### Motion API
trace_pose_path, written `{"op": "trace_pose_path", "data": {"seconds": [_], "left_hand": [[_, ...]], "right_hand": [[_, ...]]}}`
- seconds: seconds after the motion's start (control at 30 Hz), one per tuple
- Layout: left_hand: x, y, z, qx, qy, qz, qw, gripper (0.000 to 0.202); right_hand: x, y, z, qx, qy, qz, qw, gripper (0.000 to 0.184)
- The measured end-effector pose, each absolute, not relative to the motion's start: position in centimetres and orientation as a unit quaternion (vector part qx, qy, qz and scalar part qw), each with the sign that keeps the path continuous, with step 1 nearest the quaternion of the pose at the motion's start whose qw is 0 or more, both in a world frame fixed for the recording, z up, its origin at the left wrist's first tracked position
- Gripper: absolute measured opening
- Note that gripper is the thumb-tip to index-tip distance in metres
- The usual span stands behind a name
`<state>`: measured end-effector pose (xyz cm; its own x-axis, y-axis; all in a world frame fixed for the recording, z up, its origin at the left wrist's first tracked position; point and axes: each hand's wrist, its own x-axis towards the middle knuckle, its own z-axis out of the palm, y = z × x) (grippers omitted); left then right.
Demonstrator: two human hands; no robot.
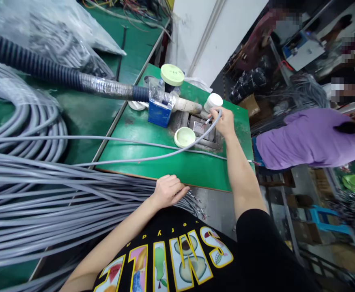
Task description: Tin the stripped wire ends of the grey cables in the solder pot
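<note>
My right hand (224, 121) pinches a grey cable (162, 155) near its end. The thin stripped wires at that end point down over a square metal pot (197, 126) with a shiny surface. The cable bends in an arc and runs back left. My left hand (169, 190) rests by the front edge of the green table (128, 150), beside the ends of a thick bundle of grey cables (104, 190); its thumb is stretched out and it holds no cable that I can see. An open pale-green tub (184, 138) sits just left of the pot.
A ribbed black hose (58, 77) ends in a nozzle (189, 106) beside the pot, near a blue box (159, 113). A green lid (172, 74) and white jar (214, 101) stand behind. Coiled cables (28, 117) fill the left. A person in purple (308, 138) is at right.
</note>
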<state>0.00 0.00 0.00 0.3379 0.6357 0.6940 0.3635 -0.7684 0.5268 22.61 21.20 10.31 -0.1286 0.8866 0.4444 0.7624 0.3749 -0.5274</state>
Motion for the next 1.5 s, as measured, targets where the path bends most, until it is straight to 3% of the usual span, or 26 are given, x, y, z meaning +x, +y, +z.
{"op": "trace_pose_path", "data": {"seconds": [0.27,0.37,0.43,0.57,0.67,0.87,1.13,1.33,1.4,1.5], "left_hand": [[0.0,0.0,-0.1,0.812,0.315,0.474,0.130,0.021],[-0.2,0.1,0.5,0.808,0.315,0.466,0.178,0.022],[-0.8,0.1,1.7,0.790,0.303,0.450,0.286,0.020],[-2.9,-0.2,4.9,0.659,0.145,0.370,0.638,0.018],[-3.5,-0.5,6.0,0.546,0.069,0.381,0.743,0.020],[-0.1,-0.6,5.0,0.291,0.233,0.486,0.791,0.021],[2.5,-1.5,6.4,0.148,0.266,0.498,0.812,0.036],[2.4,-1.6,5.9,0.209,0.300,0.507,0.781,0.032],[2.5,-1.7,5.3,0.269,0.324,0.506,0.753,0.031],[2.5,-1.7,4.8,0.367,0.350,0.509,0.695,0.028]], "right_hand": [[22.8,21.3,9.3,-0.549,-0.752,0.091,0.355,0.027],[22.6,19.9,10.4,-0.539,-0.750,0.087,0.374,0.028],[22.4,18.1,11.7,-0.519,-0.758,0.071,0.390,0.026],[21.7,12.8,14.0,-0.459,-0.789,0.020,0.407,0.021],[21.0,8.7,14.1,-0.383,-0.825,0.004,0.416,0.024],[18.7,1.7,11.4,-0.312,-0.835,-0.008,0.453,0.038],[16.2,-3.3,7.7,-0.336,-0.830,-0.036,0.443,0.029],[16.9,-3.8,7.8,-0.378,-0.800,0.088,0.457,0.022],[17.0,-3.9,8.0,-0.446,-0.758,0.217,0.423,0.020],[16.6,-4.0,7.4,-0.463,-0.661,0.481,0.342,0.040]]}}
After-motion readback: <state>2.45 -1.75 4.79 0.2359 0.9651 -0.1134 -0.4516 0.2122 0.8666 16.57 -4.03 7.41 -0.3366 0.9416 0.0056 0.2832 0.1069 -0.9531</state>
